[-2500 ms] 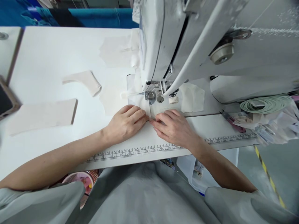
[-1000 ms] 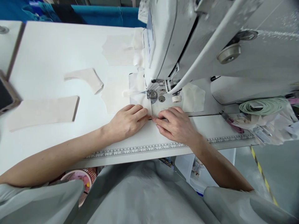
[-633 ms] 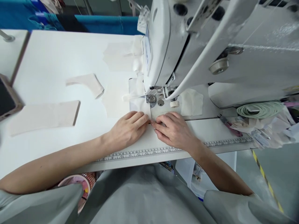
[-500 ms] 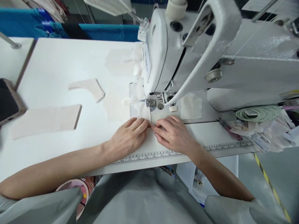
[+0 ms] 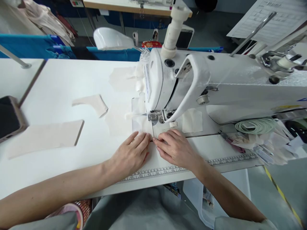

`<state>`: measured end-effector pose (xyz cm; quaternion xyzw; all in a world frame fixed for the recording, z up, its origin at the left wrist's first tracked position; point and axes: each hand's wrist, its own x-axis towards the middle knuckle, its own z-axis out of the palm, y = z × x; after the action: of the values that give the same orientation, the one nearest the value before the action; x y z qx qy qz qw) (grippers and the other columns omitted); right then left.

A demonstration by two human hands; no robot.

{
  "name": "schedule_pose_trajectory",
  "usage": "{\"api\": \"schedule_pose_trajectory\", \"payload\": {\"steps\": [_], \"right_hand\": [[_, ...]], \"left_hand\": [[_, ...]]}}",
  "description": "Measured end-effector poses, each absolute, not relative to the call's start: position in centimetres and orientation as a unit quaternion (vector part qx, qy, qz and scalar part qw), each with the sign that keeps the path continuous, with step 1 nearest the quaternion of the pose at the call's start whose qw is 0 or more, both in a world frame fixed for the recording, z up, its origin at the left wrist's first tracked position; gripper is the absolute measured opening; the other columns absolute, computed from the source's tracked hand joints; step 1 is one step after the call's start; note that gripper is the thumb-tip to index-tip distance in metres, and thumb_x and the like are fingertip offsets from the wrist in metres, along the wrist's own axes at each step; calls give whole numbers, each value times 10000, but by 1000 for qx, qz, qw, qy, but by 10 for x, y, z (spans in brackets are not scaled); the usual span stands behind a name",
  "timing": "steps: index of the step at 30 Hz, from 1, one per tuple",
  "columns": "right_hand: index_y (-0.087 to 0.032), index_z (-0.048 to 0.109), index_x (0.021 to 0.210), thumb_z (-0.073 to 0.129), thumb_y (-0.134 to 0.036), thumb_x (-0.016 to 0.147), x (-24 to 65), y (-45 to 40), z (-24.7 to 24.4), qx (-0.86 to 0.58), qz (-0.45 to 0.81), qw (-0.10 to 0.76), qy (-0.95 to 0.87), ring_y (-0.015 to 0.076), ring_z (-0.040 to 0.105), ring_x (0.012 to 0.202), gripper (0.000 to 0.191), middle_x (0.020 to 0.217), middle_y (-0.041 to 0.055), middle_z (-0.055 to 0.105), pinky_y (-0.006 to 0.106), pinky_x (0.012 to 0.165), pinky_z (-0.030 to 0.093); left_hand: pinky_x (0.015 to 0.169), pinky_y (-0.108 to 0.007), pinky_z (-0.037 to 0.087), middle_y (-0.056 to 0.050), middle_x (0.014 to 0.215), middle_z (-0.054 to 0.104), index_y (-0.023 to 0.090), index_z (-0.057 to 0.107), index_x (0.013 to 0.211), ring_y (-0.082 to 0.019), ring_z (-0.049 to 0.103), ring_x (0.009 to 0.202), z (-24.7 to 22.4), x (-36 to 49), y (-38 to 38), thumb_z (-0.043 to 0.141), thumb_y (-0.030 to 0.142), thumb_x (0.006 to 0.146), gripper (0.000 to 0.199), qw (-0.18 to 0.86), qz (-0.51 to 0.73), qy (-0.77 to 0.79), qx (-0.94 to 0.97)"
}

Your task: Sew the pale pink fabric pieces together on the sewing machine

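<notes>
The landmark is the sewing machine (image 5: 155, 80). Farthest to its left, at the picture's edge, lies a dark-screened phone (image 5: 9, 116), with a long pale panel (image 5: 48, 137) just beside it. Nearer the machine, a curved pale stack (image 5: 92, 103) rests on the white table (image 5: 59, 76).

Just left of the machine's needle area, white fabric (image 5: 141, 124) lies flat and reaches the presser foot (image 5: 152, 117). The left hand (image 5: 130, 153) is in front of the machine, palm down, fingers together and slightly bent, with the fingertips on the fabric's near edge; whether they pinch it cannot be told. The right hand (image 5: 177, 149) is in front too, fingers curled, its fingertips almost meeting the left ones at that edge. A grip there is too small to make out.

To the right of the needle area, pale pieces (image 5: 192, 120) lie on the machine's bed. Farther right, in front of the machine's arm, are snips (image 5: 231, 142) and a coil of pale green cord (image 5: 256, 125).

The step in hand looks like aligning and steadying the fabric's edge at the presser foot. The next move would call for light, even pressure from both hands, the layers flat and fingertips clear of the needle.
</notes>
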<state>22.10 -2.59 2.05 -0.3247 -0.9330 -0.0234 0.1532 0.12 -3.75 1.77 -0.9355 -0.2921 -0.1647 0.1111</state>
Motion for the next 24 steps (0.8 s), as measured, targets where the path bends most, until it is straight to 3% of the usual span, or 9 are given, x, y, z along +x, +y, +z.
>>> {"api": "schedule_pose_trajectory", "payload": {"steps": [10,17,24], "right_hand": [[-155,644,1124,497,-177,946,219,-18,21,-334,-25,146,-931,178,592,895,232,924,58,647,338,812,406],[-133,637,1156,477,-194,963,217,-8,24,-338,-45,123,-932,146,571,773,258,960,64,647,324,734,385],[-122,628,1199,442,-205,979,213,-1,27,-338,-88,97,-932,149,570,788,299,978,84,664,317,719,399]], "left_hand": [[966,-445,531,-180,1222,661,55,684,1078,-293,623,1133,13,-2,-26,493,162,943,257,99,-176,-294,-934],[958,-448,543,-190,1209,670,24,668,1128,-295,631,1123,10,-4,-15,446,168,962,313,100,-184,-295,-932],[992,-439,532,-186,1223,665,24,655,1153,-287,625,1140,8,-5,-5,468,173,954,311,89,-190,-300,-931]]}}
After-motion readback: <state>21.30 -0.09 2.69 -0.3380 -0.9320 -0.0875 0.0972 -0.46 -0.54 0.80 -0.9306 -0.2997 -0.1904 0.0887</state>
